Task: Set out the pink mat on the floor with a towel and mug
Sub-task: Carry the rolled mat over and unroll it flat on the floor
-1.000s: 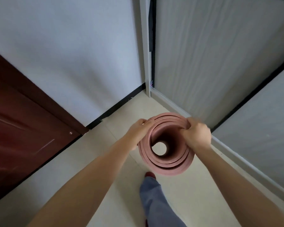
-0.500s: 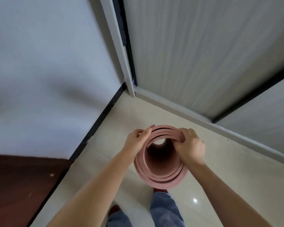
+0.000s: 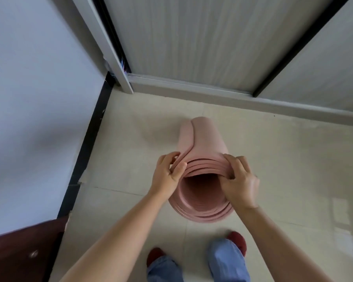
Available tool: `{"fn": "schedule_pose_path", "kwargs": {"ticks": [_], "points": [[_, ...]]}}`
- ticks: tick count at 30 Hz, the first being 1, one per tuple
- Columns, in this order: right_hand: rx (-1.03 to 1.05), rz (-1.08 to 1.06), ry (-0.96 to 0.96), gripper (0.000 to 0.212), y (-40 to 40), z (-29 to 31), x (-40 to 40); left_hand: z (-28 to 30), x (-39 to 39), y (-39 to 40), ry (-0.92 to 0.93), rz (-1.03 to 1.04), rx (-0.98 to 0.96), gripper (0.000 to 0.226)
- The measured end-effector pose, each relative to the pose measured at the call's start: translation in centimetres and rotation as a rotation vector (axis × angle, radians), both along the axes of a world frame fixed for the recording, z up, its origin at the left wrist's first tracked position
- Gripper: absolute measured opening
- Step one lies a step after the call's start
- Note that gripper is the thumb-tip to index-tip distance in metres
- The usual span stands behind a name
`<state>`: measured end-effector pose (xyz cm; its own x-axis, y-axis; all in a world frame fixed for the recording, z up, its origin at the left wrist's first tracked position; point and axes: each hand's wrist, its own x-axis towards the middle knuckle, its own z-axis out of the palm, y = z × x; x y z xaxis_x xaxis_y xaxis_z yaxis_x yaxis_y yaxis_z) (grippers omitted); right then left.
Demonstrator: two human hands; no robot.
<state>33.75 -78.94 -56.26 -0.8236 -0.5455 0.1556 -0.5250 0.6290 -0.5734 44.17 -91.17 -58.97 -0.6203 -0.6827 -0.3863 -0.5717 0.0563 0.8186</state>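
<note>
The pink mat (image 3: 205,139) is a loose roll, its far end down on the tiled floor (image 3: 283,163) and its open near end raised toward me. My left hand (image 3: 167,174) pinches the outer loose edge at the roll's left rim. My right hand (image 3: 239,182) grips the layered right rim with curled fingers. No towel or mug is in view.
A white wall (image 3: 39,98) with a black skirting strip runs along the left. Grey sliding closet doors (image 3: 192,37) on a pale track stand just beyond the mat. A dark red-brown door (image 3: 22,253) shows at the lower left. My feet in red slippers (image 3: 237,240) stand below the roll.
The roll has tipped from upright, with its far end now resting on the floor. My view has swung down and right, and my left hand has shifted onto the loose outer edge.
</note>
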Motion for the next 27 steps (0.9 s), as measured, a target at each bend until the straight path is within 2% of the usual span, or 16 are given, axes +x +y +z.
{"fn": "schedule_pose_path", "kwargs": {"ticks": [3, 6, 7, 8, 10, 11, 12, 17, 20, 23, 27], "points": [[0.046, 0.01, 0.017, 0.048, 2.1, -2.1, 1.8, -2.1, 2.0, 1.6, 0.062, -0.015, 0.029, 0.088], [0.146, 0.179, 0.085, 0.046, 3.5, -4.8, 3.8, -5.0, 5.4, 2.3, 0.023, -0.1, 0.051, 0.127], [0.184, 0.228, 0.086, 0.045, 4.0, -6.2, 4.8, -6.5, 6.7, 2.7, -0.013, -0.123, 0.071, 0.13], [0.211, 0.256, 0.077, 0.046, 4.4, -7.7, 5.5, -7.7, 7.7, 2.9, -0.052, -0.144, 0.094, 0.122], [0.257, 0.289, 0.01, 0.063, 4.9, -10.4, 6.8, -9.9, 8.7, 3.2, -0.123, -0.169, 0.18, 0.075], [0.287, 0.3, -0.017, 0.069, 5.4, -12.2, 7.5, -11.6, 9.2, 3.5, -0.142, -0.178, 0.229, 0.058], [0.319, 0.327, -0.031, 0.072, 6.0, -13.9, 8.1, -12.9, 9.3, 3.9, -0.163, -0.181, 0.28, 0.054], [0.473, 0.59, 0.048, 0.086, 9.3, -23.2, 9.4, -21.6, 9.1, 5.3, -0.234, -0.139, 0.557, 0.055], [0.473, 0.724, 0.138, 0.086, 10.9, -28.1, 9.2, -26.5, 9.4, 6.7, -0.301, -0.158, 0.575, 0.055], [0.429, 0.751, 0.226, 0.082, 12.1, -33.3, 9.2, -31.3, 9.1, 7.5, -0.301, -0.187, 0.522, 0.05], [0.31, 0.73, 0.335, 0.072, 12.8, -37.4, 9.5, -36.0, 7.5, 5.5, -0.324, -0.25, 0.232, 0.045]]}}
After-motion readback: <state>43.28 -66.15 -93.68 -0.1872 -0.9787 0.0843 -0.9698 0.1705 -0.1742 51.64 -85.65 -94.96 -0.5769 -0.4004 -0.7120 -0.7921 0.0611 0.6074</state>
